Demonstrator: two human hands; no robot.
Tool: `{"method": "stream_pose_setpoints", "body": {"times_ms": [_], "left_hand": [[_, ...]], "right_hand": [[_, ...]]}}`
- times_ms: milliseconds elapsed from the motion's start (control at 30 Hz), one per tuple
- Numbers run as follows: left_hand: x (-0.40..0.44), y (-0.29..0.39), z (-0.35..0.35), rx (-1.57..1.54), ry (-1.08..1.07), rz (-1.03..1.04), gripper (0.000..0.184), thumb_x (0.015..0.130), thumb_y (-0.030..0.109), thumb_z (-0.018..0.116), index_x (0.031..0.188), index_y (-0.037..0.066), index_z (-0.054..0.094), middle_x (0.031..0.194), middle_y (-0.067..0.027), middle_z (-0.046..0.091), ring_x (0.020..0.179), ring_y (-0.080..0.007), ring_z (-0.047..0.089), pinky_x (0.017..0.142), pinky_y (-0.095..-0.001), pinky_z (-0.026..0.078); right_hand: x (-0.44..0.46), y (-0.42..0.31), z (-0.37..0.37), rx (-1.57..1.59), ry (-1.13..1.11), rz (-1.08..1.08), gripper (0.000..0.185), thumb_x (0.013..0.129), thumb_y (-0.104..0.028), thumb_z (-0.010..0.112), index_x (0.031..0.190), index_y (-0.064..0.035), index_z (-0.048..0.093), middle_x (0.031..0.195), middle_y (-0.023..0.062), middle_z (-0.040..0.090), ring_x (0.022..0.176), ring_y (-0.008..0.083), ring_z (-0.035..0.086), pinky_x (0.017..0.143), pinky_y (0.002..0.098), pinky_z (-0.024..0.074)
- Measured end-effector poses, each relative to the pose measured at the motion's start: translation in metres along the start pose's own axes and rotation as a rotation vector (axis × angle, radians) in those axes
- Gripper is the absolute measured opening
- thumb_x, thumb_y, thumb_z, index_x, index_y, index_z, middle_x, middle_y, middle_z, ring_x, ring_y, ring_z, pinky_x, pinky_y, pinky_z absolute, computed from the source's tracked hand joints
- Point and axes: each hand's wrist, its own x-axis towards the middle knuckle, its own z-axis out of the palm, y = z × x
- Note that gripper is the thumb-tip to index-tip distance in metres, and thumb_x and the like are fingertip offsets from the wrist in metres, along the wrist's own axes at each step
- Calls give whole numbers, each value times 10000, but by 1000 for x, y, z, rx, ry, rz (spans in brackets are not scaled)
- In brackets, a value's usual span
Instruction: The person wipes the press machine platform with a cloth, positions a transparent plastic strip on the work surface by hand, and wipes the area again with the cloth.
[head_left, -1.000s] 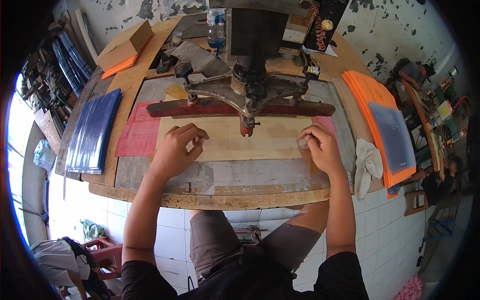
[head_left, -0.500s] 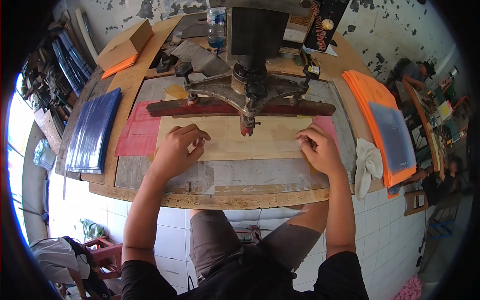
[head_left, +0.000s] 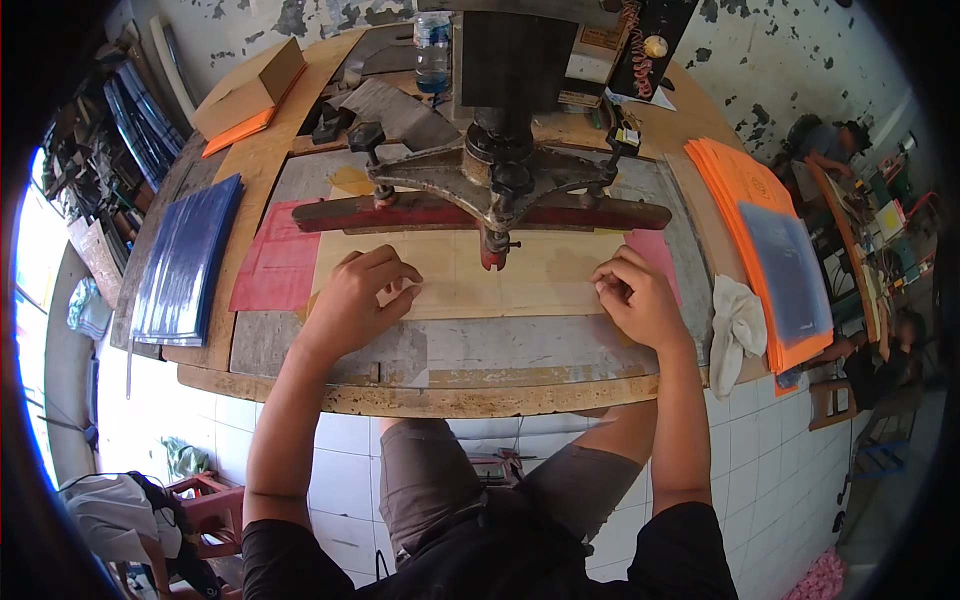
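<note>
My left hand is over the left part of a pale tan sheet, its fingers curled and the thumb close to the index finger. At the sheet's right end my right hand is bent in a similar pinch. What the fingertips hold, if anything, is too thin or clear to make out. Just beyond both hands, a press head with a long red-edged bar spans the sheet. Pink sheets show at the left end and a pink strip at the right.
Blue plastic covers lie on the left; orange folders and a white glove are on the right. A cardboard box and a water bottle stand at the back. Other people are at the far right and lower left.
Both hands stay almost in place; my left thumb has shifted slightly to the right. The press bar has not moved.
</note>
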Motion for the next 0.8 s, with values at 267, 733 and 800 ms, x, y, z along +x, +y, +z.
{"method": "stream_pose_setpoints", "body": {"times_ms": [267,733,800], "left_hand": [[0,-3,3,-7,41,28,88,931,70,802,994,79,741,900,-52,707,816,-235,738,846,-392,551],[-1,-4,3,18,26,37,106,931,78,801,1020,91,745,864,-44,745,794,-226,741,862,-381,532],[-1,-5,3,15,28,38,112,929,77,802,1024,94,745,850,-44,744,788,-226,741,859,-380,531]], "right_hand": [[1,-2,-2,33,-16,55,63,906,4,720,963,-19,701,922,64,689,775,185,709,736,328,570],[1,-4,-3,9,-24,62,54,946,-19,732,1000,-12,725,929,74,710,780,192,722,738,328,584],[1,-5,-3,8,-23,65,57,945,-20,733,1001,-11,726,933,74,712,783,193,725,739,328,586]]}}
